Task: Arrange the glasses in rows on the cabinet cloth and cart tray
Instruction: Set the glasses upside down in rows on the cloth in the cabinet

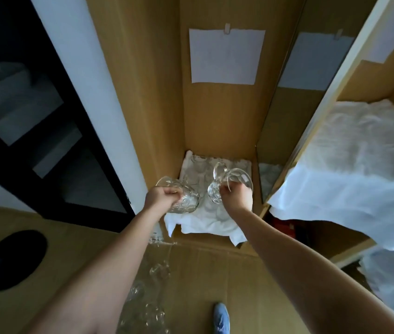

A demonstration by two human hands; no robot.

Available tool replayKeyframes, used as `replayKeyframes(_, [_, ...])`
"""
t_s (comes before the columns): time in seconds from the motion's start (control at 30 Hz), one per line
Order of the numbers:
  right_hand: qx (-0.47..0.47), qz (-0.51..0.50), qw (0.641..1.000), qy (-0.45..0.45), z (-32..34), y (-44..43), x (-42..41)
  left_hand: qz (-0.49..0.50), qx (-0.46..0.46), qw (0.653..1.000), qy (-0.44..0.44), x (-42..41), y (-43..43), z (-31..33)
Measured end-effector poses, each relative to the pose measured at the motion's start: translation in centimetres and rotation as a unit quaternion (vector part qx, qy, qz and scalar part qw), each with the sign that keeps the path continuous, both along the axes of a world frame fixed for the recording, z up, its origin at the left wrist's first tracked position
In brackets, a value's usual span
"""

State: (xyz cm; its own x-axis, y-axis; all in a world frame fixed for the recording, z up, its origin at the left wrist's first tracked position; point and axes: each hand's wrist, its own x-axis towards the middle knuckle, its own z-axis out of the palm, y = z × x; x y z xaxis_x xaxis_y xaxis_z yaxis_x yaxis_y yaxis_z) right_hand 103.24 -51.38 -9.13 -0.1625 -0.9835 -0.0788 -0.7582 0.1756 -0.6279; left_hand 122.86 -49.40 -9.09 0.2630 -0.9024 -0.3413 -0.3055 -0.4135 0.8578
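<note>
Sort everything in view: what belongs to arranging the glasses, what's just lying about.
Job: left hand, patterned glass; right hand, clear glasses; cabinet cloth; loose glasses below.
Lying about: paper sheet; blue shoe; black disc.

One view only: head-worn wide-angle, facing forward and steeply down into the open cabinet [217,121] compartment. Left hand [161,197] and right hand [238,197] mid-frame at arm's reach; shoe [221,317] at bottom edge.
</note>
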Motion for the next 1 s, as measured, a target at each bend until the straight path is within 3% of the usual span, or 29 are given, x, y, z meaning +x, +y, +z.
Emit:
replayKeyframes(0.33, [0.030, -0.117, 0.992, -0.039, -2.1, 13.3, -2.6, -0.175, 0.015, 0.980, -0.088, -1.6, 5.7, 0.0])
replayKeyframes(0.8, [-0.048, -0.285, 0.957, 0.013, 1.7, 19.9, -21.6, -0.318, -0.074, 0.941, -0.083, -22.1, 7.6, 2.5])
replayKeyframes(1.0, [-0.058, -0.298, 0.952, 0.043, 3.9, 20.2, -30.2, -0.299, -0.093, 0.949, -0.043, -30.7, 6.1, 3.5])
